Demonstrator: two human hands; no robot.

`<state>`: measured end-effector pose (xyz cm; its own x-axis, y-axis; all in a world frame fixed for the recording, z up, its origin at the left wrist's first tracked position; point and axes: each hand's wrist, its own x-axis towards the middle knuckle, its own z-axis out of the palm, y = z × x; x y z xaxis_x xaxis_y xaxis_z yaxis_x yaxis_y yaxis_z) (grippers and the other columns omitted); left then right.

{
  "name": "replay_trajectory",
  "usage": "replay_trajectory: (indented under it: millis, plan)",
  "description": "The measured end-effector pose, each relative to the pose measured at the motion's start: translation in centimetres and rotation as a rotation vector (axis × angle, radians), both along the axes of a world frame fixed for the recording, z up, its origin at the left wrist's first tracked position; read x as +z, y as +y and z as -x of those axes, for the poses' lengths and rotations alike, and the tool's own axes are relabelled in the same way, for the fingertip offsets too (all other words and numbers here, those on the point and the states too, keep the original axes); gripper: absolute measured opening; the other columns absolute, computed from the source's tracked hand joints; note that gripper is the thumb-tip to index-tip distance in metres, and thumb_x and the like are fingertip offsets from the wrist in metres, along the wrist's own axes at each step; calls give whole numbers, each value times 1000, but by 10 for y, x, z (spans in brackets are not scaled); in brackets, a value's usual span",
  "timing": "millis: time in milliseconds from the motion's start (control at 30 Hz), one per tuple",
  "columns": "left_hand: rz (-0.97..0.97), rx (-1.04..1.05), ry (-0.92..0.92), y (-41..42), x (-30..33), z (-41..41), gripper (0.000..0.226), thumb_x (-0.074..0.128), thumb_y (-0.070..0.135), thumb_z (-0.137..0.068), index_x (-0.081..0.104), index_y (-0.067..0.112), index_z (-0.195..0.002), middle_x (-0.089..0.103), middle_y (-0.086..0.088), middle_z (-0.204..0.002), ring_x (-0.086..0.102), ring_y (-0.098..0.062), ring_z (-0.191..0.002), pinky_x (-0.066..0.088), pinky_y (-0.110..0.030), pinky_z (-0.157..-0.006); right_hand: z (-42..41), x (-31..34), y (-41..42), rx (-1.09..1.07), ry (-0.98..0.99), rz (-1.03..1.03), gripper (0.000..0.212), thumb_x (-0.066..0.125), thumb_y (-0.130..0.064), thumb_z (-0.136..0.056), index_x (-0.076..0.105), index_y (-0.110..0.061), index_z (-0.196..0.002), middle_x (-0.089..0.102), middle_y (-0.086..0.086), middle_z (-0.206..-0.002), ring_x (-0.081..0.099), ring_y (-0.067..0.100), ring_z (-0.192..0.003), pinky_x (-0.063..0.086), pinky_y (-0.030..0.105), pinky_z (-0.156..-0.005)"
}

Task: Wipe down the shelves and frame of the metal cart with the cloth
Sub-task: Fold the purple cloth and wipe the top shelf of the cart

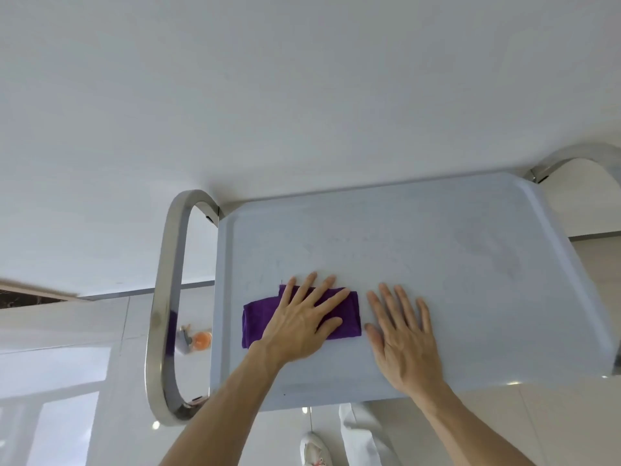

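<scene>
The metal cart's top shelf point(437, 264) fills the middle and right of the head view, pale and matte with a raised rim. A folded purple cloth point(258, 317) lies flat on its near left part. My left hand point(302, 324) presses flat on the cloth, fingers spread, covering its middle. My right hand point(403, 334) rests flat on the bare shelf just right of the cloth, fingers apart, holding nothing. A shiny curved frame tube point(164, 297) loops along the shelf's left side; another frame tube point(584, 156) shows at the far right corner.
A white wall point(268, 79) stands directly behind the cart. Glossy white floor tiles lie below. A small bottle with an orange part point(198, 338) sits on the floor left of the shelf. A white shoe point(314, 449) shows under the shelf's near edge.
</scene>
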<state>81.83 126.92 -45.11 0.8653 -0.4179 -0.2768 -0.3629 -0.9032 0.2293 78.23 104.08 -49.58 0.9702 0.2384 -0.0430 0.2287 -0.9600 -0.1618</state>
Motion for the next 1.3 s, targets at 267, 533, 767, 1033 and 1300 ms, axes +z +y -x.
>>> replay_trajectory:
  millis: [267, 533, 767, 1033, 1300]
  plan:
    - [18, 42, -131, 0, -23, 40, 53, 14, 53, -103, 11, 41, -155, 17, 8, -163, 13, -24, -151, 12, -57, -119, 2, -4, 0, -12, -93, 49, 55, 33, -45, -103, 36, -21, -153, 30, 2, -163, 21, 25, -152, 19, 53, -121]
    - [30, 29, -118, 4, -15, 102, 52, 25, 53, -103, 20, 41, -153, 17, 6, -163, 11, -26, -151, 17, -60, -116, 0, -6, 0, -25, -116, 22, 56, 29, -46, -104, 34, -22, -154, 27, 1, -163, 20, 24, -152, 19, 53, -121]
    - [3, 311, -111, -28, 2, 136, 55, 40, 61, -95, 38, 41, -146, 26, -2, -161, 22, -39, -147, 14, -75, -108, 0, -6, -1, -28, -95, 27, 58, 25, -48, -104, 30, -23, -156, 24, 0, -165, 16, 23, -153, 16, 53, -122]
    - [-4, 268, -85, -18, -18, 121, 52, 24, 56, -101, 20, 45, -152, 18, 4, -163, 10, -36, -150, 11, -79, -104, 0, -4, 0, -31, -120, 9, 58, 32, -46, -102, 34, -21, -154, 27, 1, -163, 20, 24, -152, 19, 54, -121]
    - [-54, 306, -120, 30, -26, 3, 50, 11, 58, -100, 14, 53, -149, 15, 11, -163, 4, -29, -151, 0, -74, -109, 1, -1, 0, -36, -103, 28, 58, 36, -45, -101, 35, -22, -154, 28, 1, -163, 22, 24, -152, 20, 54, -121]
